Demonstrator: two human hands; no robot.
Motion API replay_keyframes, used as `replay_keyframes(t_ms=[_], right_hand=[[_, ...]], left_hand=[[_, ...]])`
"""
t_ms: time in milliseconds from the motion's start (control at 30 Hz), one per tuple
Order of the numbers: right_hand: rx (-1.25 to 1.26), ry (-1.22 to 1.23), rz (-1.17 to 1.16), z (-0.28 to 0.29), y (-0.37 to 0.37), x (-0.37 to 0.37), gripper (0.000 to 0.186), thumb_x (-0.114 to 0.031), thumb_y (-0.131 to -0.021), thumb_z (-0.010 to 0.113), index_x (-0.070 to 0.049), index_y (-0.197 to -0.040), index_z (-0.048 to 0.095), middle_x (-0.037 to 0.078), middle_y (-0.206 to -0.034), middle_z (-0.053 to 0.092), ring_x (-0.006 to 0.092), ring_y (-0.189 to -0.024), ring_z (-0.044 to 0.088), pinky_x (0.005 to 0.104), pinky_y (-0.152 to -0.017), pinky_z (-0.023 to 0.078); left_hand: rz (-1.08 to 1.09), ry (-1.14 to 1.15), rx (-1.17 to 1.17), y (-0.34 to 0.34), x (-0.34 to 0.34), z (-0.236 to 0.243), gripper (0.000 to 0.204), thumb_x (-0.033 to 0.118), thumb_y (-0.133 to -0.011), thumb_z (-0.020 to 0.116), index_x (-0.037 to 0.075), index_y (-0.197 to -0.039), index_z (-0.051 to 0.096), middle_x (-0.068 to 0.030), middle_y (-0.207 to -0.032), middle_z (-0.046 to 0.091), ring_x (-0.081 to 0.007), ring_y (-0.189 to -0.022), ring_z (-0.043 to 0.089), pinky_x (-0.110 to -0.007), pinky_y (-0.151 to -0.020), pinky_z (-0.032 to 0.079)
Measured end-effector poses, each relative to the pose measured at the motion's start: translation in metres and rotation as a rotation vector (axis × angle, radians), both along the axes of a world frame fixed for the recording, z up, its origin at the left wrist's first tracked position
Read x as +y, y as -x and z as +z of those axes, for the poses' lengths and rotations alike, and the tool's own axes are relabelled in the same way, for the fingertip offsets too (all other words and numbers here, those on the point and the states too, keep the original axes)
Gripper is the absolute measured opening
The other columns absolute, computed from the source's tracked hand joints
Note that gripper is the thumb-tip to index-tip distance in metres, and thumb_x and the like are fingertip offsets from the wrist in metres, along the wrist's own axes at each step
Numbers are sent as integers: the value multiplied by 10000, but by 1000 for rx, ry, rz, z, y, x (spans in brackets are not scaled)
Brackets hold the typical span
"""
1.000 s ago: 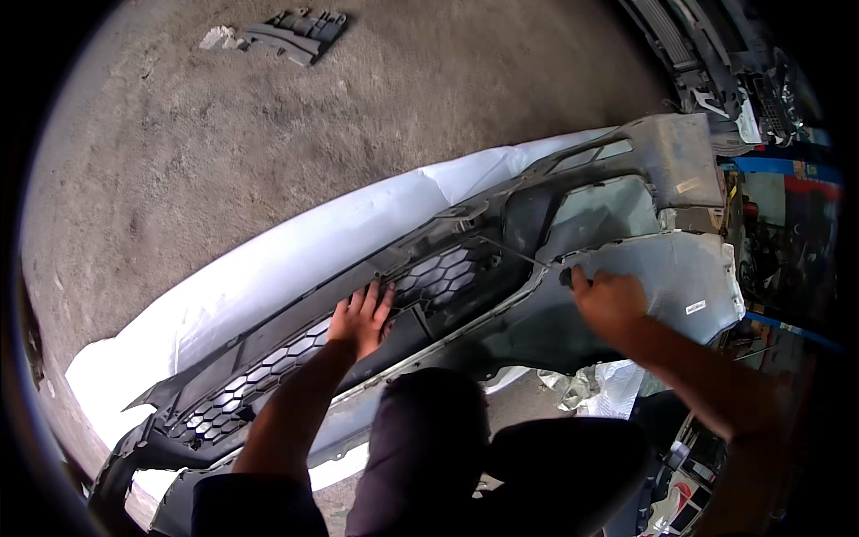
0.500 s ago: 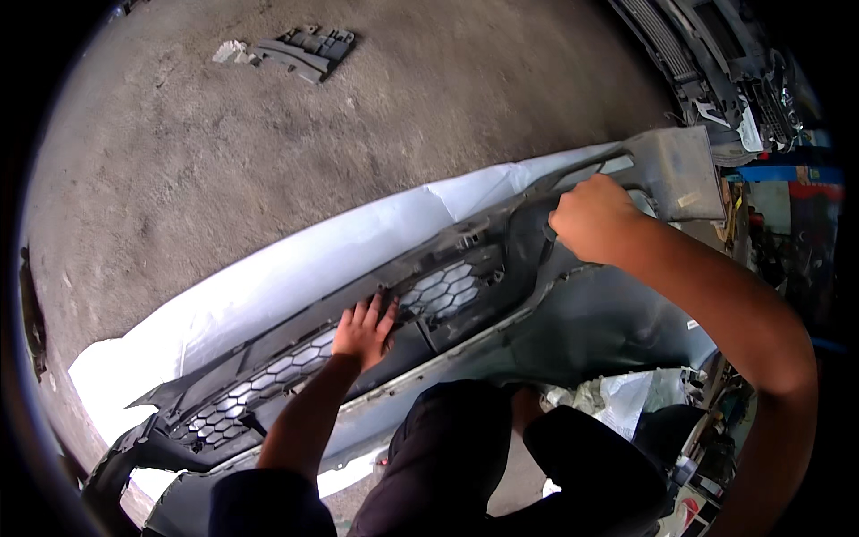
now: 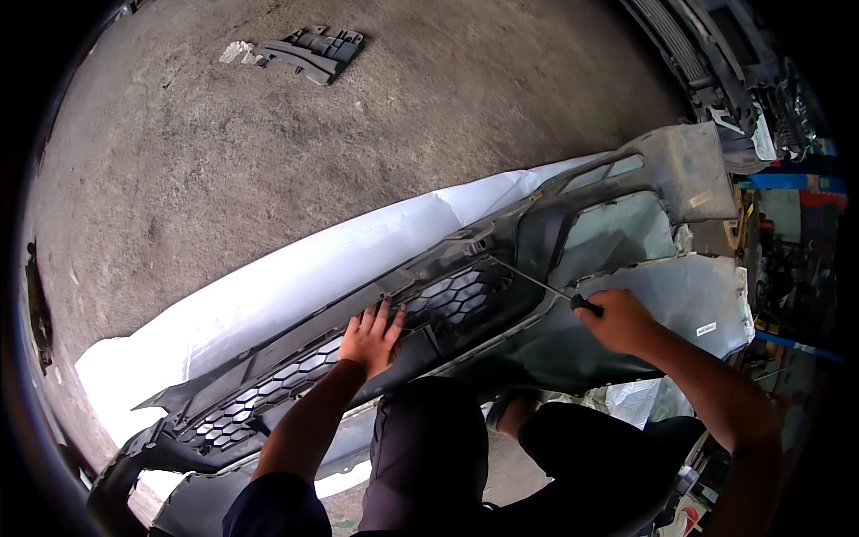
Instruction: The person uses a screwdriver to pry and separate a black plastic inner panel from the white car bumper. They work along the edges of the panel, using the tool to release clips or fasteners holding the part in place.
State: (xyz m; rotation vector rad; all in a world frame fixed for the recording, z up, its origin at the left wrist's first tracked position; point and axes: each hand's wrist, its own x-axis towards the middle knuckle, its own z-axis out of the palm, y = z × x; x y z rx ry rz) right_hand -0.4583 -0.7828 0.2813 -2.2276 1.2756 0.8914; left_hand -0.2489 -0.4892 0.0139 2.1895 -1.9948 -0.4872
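A long dark car bumper (image 3: 608, 313) lies across the floor in front of me, its inner side showing, with a honeycomb grille (image 3: 455, 295) along its middle. My left hand (image 3: 371, 340) rests flat on the grille section, fingers spread and holding nothing. In my right hand (image 3: 617, 320) is a screwdriver (image 3: 583, 305), gripped by its black handle. The thin shaft points up and left, and its tip reaches the bumper just right of the grille's upper end. Whether the tip sits on a fastener is too small to tell.
Under the bumper a white sheet (image 3: 313, 255) covers part of the concrete floor (image 3: 233, 161). Farther off lies a loose black plastic part (image 3: 318, 55) beside a crumpled white scrap (image 3: 242, 52). Car front-end parts (image 3: 698, 54) stand at the far right. My knees are close to the bumper's near edge.
My right hand has moved down and toward me, bringing the screwdriver's shaft into sight. My left hand has stayed on the grille section. The view has shifted slightly.
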Motion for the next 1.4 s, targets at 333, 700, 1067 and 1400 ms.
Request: replay_keyframes(t_ms=[333, 700, 1067, 1400], right_hand=[[127, 182, 462, 4, -2, -23, 292, -333, -911, 643, -55, -976, 704, 138, -692, 670, 314, -675, 671, 422, -612, 486], [173, 399, 1537, 5, -127, -87, 120, -251, -759, 701, -132, -755, 692, 37, -670, 674, 218, -674, 681, 387, -585, 455], [296, 448, 1168, 8, -80, -13, 192, -185, -813, 656, -65, -955, 703, 71, -722, 705, 234, -692, 704, 382, -556, 512], [109, 426, 552, -20, 17, 6, 278, -368, -891, 651, -101, -960, 684, 122, -686, 682, 325, -646, 685, 439, -577, 521]], left_hand=[[-7, -20, -30, 2, 0, -11, 814, 439, -795, 651, 157, -1504, 367, -188, -1524, 370, -375, -1359, 376, -515, -1102, 295], [2, -19, -69, 2, 0, -11, 828, 470, -806, 646, 172, -1517, 343, -170, -1536, 355, -361, -1369, 372, -509, -1115, 283], [34, -15, -36, 2, 2, -8, 812, 431, -820, 646, 166, -1522, 334, -156, -1542, 349, -346, -1379, 367, -514, -1118, 290], [24, -1, -91, 7, 0, -12, 832, 486, -800, 659, 149, -1503, 370, -171, -1528, 356, -356, -1377, 353, -557, -1128, 247]])
